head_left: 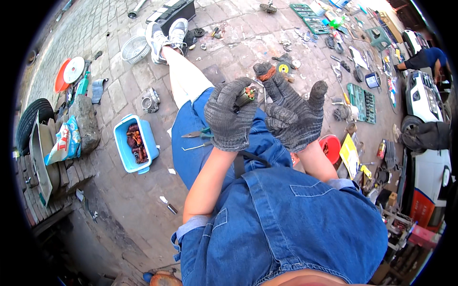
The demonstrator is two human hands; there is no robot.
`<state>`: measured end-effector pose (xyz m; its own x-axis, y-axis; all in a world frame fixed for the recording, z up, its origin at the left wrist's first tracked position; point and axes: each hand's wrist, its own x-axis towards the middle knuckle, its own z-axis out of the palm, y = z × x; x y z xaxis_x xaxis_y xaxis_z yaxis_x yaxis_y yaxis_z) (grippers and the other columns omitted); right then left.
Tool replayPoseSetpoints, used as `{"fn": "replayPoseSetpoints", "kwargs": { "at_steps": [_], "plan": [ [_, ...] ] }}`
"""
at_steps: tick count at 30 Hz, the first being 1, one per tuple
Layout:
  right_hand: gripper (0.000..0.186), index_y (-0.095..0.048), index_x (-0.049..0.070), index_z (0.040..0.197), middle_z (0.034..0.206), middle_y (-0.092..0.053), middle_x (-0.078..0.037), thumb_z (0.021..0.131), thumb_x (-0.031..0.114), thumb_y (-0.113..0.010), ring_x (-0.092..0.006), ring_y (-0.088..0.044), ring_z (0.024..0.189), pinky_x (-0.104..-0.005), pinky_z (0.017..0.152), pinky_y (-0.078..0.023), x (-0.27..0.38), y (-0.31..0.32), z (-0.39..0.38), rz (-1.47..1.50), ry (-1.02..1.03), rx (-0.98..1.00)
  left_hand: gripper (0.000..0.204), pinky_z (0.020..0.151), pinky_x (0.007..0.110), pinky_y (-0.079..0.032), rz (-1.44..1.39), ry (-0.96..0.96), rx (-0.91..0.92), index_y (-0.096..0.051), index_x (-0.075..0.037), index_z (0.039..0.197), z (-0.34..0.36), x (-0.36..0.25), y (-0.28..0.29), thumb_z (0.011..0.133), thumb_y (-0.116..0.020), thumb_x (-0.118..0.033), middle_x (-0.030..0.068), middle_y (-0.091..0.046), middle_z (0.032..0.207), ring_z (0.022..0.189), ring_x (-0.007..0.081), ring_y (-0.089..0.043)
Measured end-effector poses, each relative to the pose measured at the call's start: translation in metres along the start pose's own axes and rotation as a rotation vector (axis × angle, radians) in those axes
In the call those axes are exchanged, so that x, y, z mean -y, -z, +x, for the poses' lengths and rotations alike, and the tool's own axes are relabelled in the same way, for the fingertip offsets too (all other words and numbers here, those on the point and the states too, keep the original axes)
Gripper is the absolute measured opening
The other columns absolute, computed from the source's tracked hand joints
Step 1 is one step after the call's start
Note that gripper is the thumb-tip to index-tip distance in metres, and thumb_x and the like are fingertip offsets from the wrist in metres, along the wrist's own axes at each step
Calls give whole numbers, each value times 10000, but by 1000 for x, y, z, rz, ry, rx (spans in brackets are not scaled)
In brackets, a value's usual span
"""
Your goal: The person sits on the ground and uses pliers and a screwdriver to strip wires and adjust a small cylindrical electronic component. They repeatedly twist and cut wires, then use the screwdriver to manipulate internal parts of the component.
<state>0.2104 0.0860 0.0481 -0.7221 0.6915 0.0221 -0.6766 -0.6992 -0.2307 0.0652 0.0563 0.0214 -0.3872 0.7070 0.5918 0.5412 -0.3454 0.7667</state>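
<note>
My left hand [229,114], in a grey knit glove, is closed around a small dark cylindrical part [245,97] with greenish, coppery bits at its top. To its right, my right hand [291,109], gloved too, has thumb and index finger spread apart and other fingers bent, with an orange patch near the index fingertip. On my denim-covered lap, below and left of my left hand, lie pliers [193,134] and a thin hooked tool [195,146].
A blue tub of rusty parts [121,148] sits left, near a tire [33,124]. Green socket cases [362,102], a red bucket [331,148] and scattered tools lie right. A white vehicle [427,186] and another person [434,62] are at far right. A black toolbox [167,12] is ahead.
</note>
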Motion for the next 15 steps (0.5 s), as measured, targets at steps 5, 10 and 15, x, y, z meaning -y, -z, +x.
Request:
{"fn": "replayPoseSetpoints", "kwargs": {
  "at_steps": [5, 10, 15],
  "plan": [
    [984, -196, 42, 1413, 1433, -314, -39, 749, 723, -448, -144, -432, 653, -284, 593, -386, -5, -3, -3, 21, -31, -28, 241, 619, 321, -474, 58, -141, -46, -634, -60, 882, 1, 10, -3, 673, -750, -86, 92, -617, 769, 685, 239, -602],
    [953, -177, 55, 1422, 1432, -303, -48, 772, 700, -440, -149, -428, 686, -293, 614, -390, -11, -6, -5, 12, -2, -40, 329, 604, 349, -482, 124, -159, -5, -644, -90, 925, -2, 14, -5, 616, -737, -149, 92, -617, 785, 688, 252, -601],
    [993, -151, 116, 1436, 1409, -341, 27, 719, 676, -550, -110, -423, 601, -262, 532, -393, -15, -15, -5, -178, -7, -232, 364, 617, 352, -489, 121, -189, 0, -648, -98, 942, -4, 15, -8, 596, -730, -178, 98, -623, 812, 710, 260, -606]
  ]
}}
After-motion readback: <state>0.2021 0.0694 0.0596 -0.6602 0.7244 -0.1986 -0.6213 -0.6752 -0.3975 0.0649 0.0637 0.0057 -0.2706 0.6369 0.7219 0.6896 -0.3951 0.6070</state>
